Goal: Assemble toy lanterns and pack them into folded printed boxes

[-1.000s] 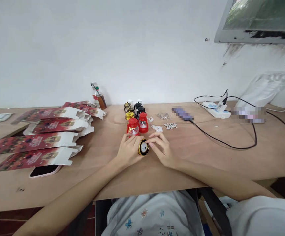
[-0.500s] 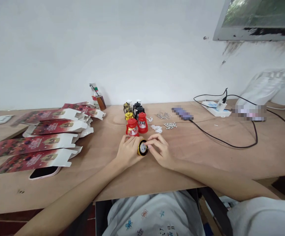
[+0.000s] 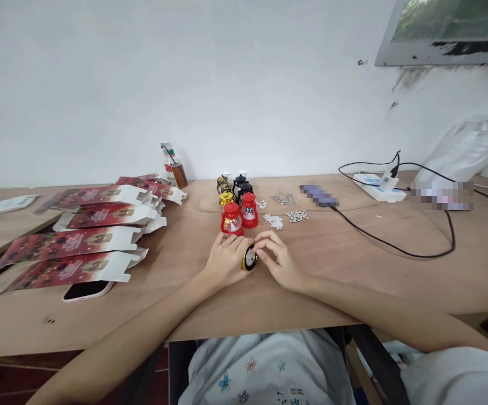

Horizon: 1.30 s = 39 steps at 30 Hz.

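My left hand (image 3: pixel 226 261) is wrapped round a small gold lantern (image 3: pixel 244 260), tipped so that its black-rimmed base with a pale round centre faces right. At that base, my right hand (image 3: pixel 283 263) has its thumb and forefinger drawn together; whatever they pinch is too small to make out. Just beyond the hands stand two red lanterns, a nearer one (image 3: pixel 232 221) and a farther one (image 3: pixel 249 212). Behind them are a gold lantern (image 3: pixel 226 198) and black lanterns (image 3: pixel 245 191). Small round silvery discs (image 3: pixel 297 216) and white flat bits (image 3: pixel 273 221) lie to the right.
Red printed cartons (image 3: pixel 75 242) spread over the left side, partly covering a phone (image 3: pixel 87 290). A bottle of brown liquid (image 3: pixel 178 173) is near the wall. Thin silvery pieces (image 3: pixel 285 198), a purple phone (image 3: pixel 316 194), a black cable (image 3: pixel 404 254) and a power strip (image 3: pixel 378 190) occupy the right.
The view has shifted slightly left. The lantern's base has turned a little farther right, showing a narrower face, while my right fingertips stay at it.
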Motion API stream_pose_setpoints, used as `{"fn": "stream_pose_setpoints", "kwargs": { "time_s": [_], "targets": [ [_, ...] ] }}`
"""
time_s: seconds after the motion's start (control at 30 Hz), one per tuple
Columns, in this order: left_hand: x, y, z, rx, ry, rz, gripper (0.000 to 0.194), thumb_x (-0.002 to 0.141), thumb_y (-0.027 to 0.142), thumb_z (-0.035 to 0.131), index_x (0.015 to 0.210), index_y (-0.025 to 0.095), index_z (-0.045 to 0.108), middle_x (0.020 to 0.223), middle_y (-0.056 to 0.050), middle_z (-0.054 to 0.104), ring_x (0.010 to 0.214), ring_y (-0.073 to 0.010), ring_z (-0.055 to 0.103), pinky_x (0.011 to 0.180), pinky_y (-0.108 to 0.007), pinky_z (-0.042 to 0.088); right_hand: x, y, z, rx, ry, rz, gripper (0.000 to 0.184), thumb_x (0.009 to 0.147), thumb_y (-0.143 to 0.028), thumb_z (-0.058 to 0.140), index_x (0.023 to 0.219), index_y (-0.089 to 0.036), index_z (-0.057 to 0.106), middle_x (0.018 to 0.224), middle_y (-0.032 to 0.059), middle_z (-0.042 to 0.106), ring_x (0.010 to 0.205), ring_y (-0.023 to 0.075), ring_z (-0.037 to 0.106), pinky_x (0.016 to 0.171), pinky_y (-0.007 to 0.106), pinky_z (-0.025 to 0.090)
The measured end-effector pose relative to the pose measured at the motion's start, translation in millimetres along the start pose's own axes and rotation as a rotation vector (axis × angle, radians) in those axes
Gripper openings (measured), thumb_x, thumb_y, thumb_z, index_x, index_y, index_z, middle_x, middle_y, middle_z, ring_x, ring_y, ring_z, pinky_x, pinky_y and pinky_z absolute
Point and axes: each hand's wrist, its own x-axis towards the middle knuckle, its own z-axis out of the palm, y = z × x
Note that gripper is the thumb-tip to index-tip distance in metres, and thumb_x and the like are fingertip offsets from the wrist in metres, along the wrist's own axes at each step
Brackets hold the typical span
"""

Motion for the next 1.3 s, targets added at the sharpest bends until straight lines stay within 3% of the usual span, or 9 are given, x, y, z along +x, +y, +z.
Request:
{"fn": "stream_pose_setpoints", "kwargs": {
  "time_s": [0.23,0.6,0.83,1.0,1.13,1.3],
  "targets": [
    [1,-1,1.2,-0.018,0.026,0.012,0.020,0.073,0.027,0.055,0.091,0.018,0.057,0.079,-0.002,0.070,0.071,-0.0191,0.061,0.068,-0.034,0.031,2,0,-1,-0.010,-0.021,0.002,0.008,0.088,-0.027,0.053,0.086,-0.021,0.058,0.102,0.0070,0.053,0.101,0.0193,0.055,0.091,0.038,0.044],
    [2,0,0.6,-0.024,0.013,-0.007,0.015,0.072,0.028,0.056,0.084,0.019,0.057,0.078,-0.002,0.070,0.070,-0.0184,0.062,0.070,-0.034,0.032,5,-1,0,-0.016,-0.024,0.004,0.010,0.088,-0.029,0.055,0.082,-0.020,0.057,0.100,0.0063,0.053,0.098,0.0181,0.055,0.089,0.036,0.045],
    [2,0,-1.2,-0.045,0.034,-0.020,0.021,0.072,0.026,0.057,0.091,0.019,0.057,0.081,-0.003,0.070,0.072,-0.0195,0.063,0.069,-0.034,0.032,5,0,0,-0.067,0.013,-0.040,0.010,0.091,-0.026,0.049,0.084,-0.021,0.055,0.096,0.0052,0.051,0.095,0.0172,0.054,0.088,0.034,0.045],
    [4,-1,-3.5,-0.080,0.039,-0.105,0.018,0.076,0.030,0.056,0.090,0.020,0.056,0.082,-0.002,0.070,0.074,-0.0189,0.063,0.073,-0.033,0.034,6,1,-1,-0.110,0.088,-0.097,0.012,0.093,-0.027,0.043,0.086,-0.022,0.052,0.094,0.0052,0.050,0.093,0.0177,0.052,0.087,0.035,0.044],
    [4,-2,-5.0,-0.090,0.041,-0.139,0.023,0.072,0.028,0.060,0.092,0.020,0.056,0.086,-0.002,0.071,0.076,-0.0198,0.064,0.074,-0.034,0.034,17,21,-12,-0.122,0.223,-0.062,0.018,0.094,-0.030,0.041,0.083,-0.021,0.053,0.094,0.0048,0.048,0.094,0.0178,0.051,0.087,0.035,0.043],
    [3,-1,-6.8,-0.095,0.013,-0.137,0.023,0.071,0.028,0.060,0.092,0.020,0.056,0.084,-0.003,0.069,0.076,-0.0199,0.063,0.075,-0.034,0.035,33,70,-34,-0.302,0.253,0.142,0.024,0.092,-0.037,0.041,0.080,-0.020,0.052,0.090,0.0053,0.048,0.088,0.0212,0.050,0.083,0.039,0.042]
  ]
}}
